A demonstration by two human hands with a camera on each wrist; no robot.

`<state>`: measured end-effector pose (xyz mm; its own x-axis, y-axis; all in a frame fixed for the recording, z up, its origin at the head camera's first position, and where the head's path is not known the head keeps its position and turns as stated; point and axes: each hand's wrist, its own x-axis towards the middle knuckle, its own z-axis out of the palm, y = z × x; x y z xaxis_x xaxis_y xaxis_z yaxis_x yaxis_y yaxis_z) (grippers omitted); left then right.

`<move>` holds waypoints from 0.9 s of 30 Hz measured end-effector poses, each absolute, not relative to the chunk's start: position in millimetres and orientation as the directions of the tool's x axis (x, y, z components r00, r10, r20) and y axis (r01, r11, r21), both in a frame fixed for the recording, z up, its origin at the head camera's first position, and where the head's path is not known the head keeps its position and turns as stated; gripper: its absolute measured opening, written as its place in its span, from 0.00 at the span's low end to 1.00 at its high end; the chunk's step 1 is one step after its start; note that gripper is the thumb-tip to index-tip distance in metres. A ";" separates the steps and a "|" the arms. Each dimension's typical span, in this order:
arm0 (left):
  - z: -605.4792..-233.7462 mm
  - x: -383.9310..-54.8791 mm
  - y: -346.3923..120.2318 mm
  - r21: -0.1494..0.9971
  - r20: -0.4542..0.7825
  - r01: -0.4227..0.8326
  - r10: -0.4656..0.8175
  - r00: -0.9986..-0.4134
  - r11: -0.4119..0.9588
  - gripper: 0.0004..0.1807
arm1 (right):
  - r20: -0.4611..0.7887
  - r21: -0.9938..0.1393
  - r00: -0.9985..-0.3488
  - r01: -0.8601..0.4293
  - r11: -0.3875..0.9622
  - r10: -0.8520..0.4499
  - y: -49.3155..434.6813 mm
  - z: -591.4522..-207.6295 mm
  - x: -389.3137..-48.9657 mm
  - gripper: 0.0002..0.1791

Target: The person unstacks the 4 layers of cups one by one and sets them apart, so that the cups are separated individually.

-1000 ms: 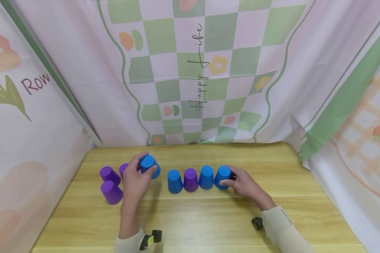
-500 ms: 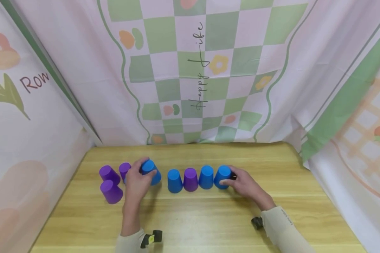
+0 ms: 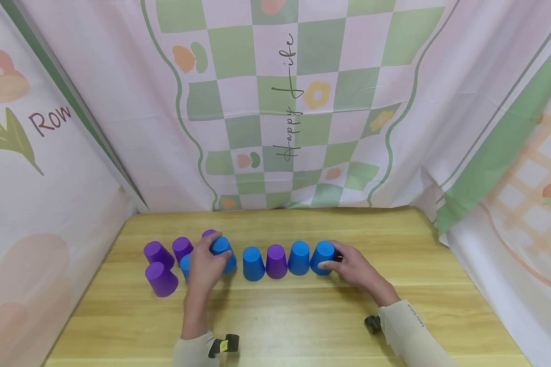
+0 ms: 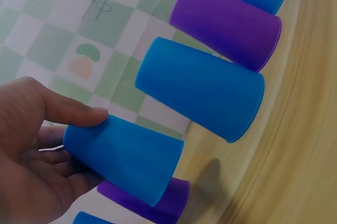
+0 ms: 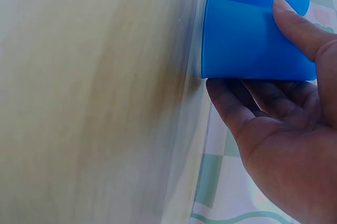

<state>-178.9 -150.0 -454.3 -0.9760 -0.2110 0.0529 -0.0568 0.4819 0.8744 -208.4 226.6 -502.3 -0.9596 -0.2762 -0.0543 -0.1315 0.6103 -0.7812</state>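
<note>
My left hand (image 3: pixel 206 265) grips an upside-down blue cup (image 4: pixel 126 158), thumb on the near side and fingers behind it. The cup's rim looks slightly raised, with a shadow on the table beside it. To its right a row of upside-down cups stands side by side: a blue cup (image 3: pixel 254 265), a purple cup (image 3: pixel 277 261), a blue cup (image 3: pixel 299 258) and, at the right end, another blue cup (image 5: pixel 253 39). My right hand (image 3: pixel 355 265) holds that end cup between thumb and fingers, and it touches its neighbour.
Left of and behind my left hand stand more inverted cups: purple cups (image 3: pixel 162 279), (image 3: pixel 158 254) nearby, a purple cup (image 3: pixel 182 247), a purple cup (image 3: pixel 209 233) and a partly hidden blue cup (image 3: pixel 185 264). A patterned curtain (image 3: pixel 275 127) hangs behind the wooden table (image 3: pixel 293 321).
My left hand has lowered the blue cup and moved it right, toward the row. More of the purple and blue cups behind that hand now show. The right hand stays in place.
</note>
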 end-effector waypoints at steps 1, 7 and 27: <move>-455.5 -179.8 -149.1 0.874 0.046 -0.061 -0.206 -0.978 0.483 0.32 | -0.055 -0.781 -0.960 -0.131 0.611 -0.276 226.7 -502.5 -208.4 0.28; -461.3 -185.0 -144.5 0.869 0.009 -0.088 -0.194 -0.981 0.486 0.32 | -0.053 -0.786 -0.960 -0.130 0.605 -0.275 226.6 -503.4 -208.3 0.27; -468.6 -186.0 -147.0 0.832 -0.044 -0.136 -0.181 -0.983 0.537 0.30 | -0.053 -0.783 -0.961 -0.130 0.609 -0.272 226.4 -503.5 -209.3 0.26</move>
<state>-186.0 -147.0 -468.6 -0.9825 -0.1808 -0.0443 -0.1364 0.5371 0.8325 -209.3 226.4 -503.5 -0.9608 -0.2721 -0.0525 -0.1296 0.6086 -0.7828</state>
